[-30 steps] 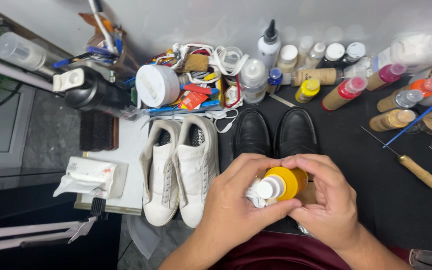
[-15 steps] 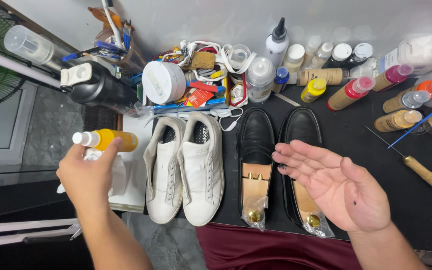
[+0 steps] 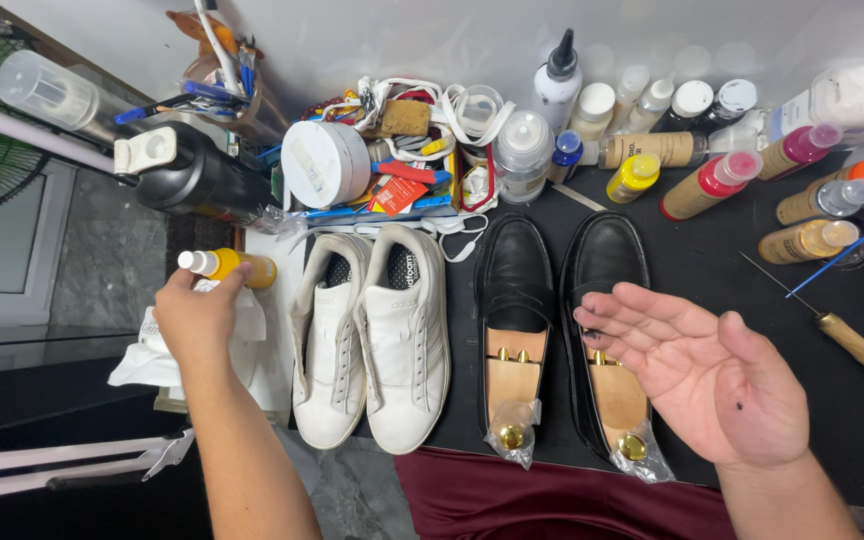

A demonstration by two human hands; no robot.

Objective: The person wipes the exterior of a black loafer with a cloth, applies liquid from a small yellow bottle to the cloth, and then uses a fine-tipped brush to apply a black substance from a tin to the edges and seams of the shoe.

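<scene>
Left-side first: left hand [image 3: 197,318] grips a small yellow bottle [image 3: 235,266] with white cap, held on its side over a white cloth [image 3: 142,362] beside the white sneakers [image 3: 372,335]. Right hand [image 3: 707,370] empty, fingers spread, palm up (cupped as if catching liquid) over the black loafers [image 3: 557,330] on the table [image 3: 712,260].

white sneakers [image 3: 372,340] beside black loafers [image 3: 562,330], bottles [image 3: 712,185] behind, an awl [image 3: 852,345] at right.
</scene>
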